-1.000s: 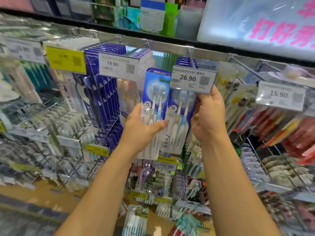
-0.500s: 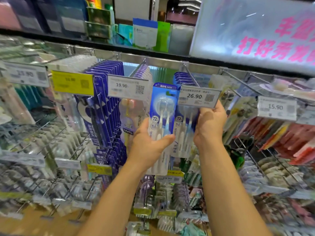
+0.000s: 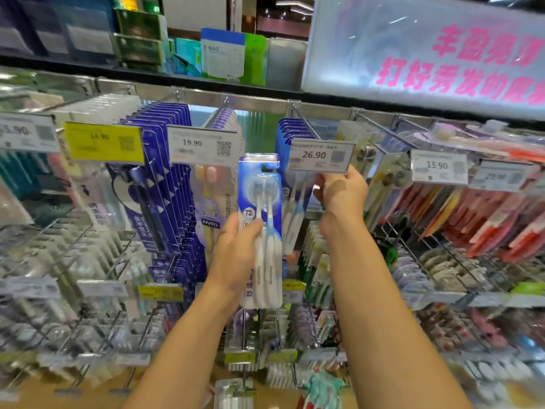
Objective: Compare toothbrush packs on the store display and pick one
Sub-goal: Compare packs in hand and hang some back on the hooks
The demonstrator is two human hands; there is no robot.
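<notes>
A: Head view, centre. What does the left hand point(image 3: 236, 252) hold?

B: A blue toothbrush pack point(image 3: 261, 228), upright, two pale brushes with heads at the top. The thumb crosses the front of the pack at mid-height; the fingers wrap behind it. The pack is off its hook, in front of the display.

A: And the right hand point(image 3: 342, 193)?

B: It is raised just under the 26.90 price tag point(image 3: 321, 155), fingers curled at the tag's lower edge. Whether they pinch the tag or the hanging pack point(image 3: 295, 214) behind it cannot be told.

A: Where does that hanging pack sit?

B: Just beside the held one, to its right, partly hidden by it, under a row of like blue packs on the hook point(image 3: 303, 122).

A: Neighbouring items?

B: To the left, a 19.90 tag point(image 3: 203, 144) over a clear pack, then dark blue packs point(image 3: 165, 184) and a yellow 14.90 tag point(image 3: 103, 141). To the right, a 15.90 tag point(image 3: 438, 166) and red packs point(image 3: 501, 222).
</notes>
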